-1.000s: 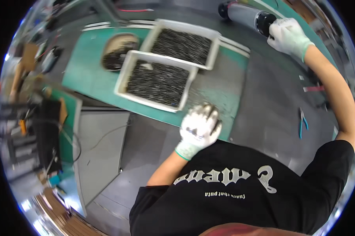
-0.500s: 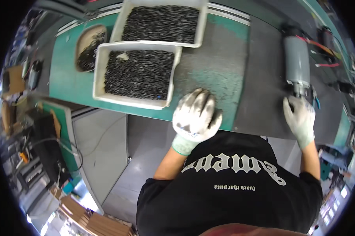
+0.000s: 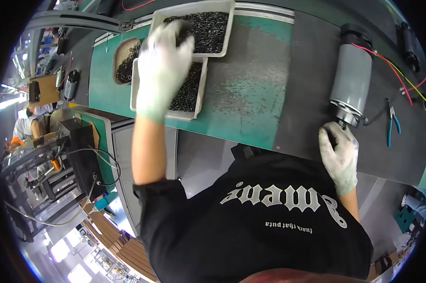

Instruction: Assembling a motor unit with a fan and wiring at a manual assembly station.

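My left hand, in a white glove, is stretched over two pale bins and blurred by motion. Its thumb stands apart from the fingers, which reach over the far bin; I make out nothing held in it. Below the wrist lies the near bin. Both bins hold many small black ring-like parts. On the right, my gloved right hand has its fingers curled at the shaft of a grey cylindrical motor. The motor lies on its side with its shaft end toward me; the fingers partly hide the shaft.
Blue-handled pliers lie right of the motor, near red and yellow wires. A second motor is farther right. A rounded tray of black parts stands left of the bins on the green mat. Another person is at far left.
My left hand has moved from the mat's front edge up and left over the bins. The right hand remains at the shaft. The view has shifted, and the pliers show more fully.
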`<state>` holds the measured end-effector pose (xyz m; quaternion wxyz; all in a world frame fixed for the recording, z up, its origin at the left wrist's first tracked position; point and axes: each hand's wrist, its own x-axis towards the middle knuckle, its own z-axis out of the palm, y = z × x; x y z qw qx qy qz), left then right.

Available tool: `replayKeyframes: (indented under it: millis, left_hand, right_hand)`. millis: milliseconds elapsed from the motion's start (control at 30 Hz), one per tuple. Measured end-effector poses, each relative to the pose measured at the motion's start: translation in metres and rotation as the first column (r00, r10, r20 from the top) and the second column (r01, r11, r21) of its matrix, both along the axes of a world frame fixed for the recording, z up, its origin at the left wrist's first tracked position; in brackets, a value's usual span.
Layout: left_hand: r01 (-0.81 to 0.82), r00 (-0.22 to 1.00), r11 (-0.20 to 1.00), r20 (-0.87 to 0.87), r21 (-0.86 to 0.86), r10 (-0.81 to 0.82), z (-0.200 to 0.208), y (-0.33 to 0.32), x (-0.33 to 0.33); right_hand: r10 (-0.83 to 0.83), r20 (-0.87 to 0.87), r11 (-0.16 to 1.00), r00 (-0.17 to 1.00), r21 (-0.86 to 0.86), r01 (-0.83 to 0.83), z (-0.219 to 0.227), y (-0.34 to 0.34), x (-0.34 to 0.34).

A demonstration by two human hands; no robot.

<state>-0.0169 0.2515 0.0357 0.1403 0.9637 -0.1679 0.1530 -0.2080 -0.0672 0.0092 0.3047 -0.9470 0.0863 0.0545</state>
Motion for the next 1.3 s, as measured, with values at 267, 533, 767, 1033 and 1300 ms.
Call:
replayKeyframes:
  millis: [267,533,767,1033,1300]
  left_hand:
    - [-0.009,0.968,0.971,-0.24,0.239,0.068,-0.041,0.0,0.072]
    - [-0.029,0.949,0.968,-0.298,0.248,0.105,-0.034,0.019,0.09]
    - [-0.006,0.923,0.999,-0.384,0.037,0.02,-0.044,0.028,0.092]
    - [-0.091,0.927,0.984,-0.349,0.154,0.14,-0.047,0.024,0.084]
    - [-0.079,0.949,0.927,-0.256,0.366,0.183,-0.033,0.003,0.08]
  right_hand:
    - [-0.016,0.049,0.93,0.999,0.367,-0.003,0.008,-0.064,-0.037]
    - [-0.64,0.744,0.7,0.191,0.463,0.543,0.02,-0.238,-0.025]
    - [-0.318,0.316,0.897,0.894,0.405,0.176,0.015,-0.384,0.054]
    - [-0.27,0.482,0.903,0.834,0.428,0.045,0.036,-0.331,0.047]
    - [-0.487,0.481,0.692,0.728,0.721,-0.013,0.042,-0.206,-0.058]
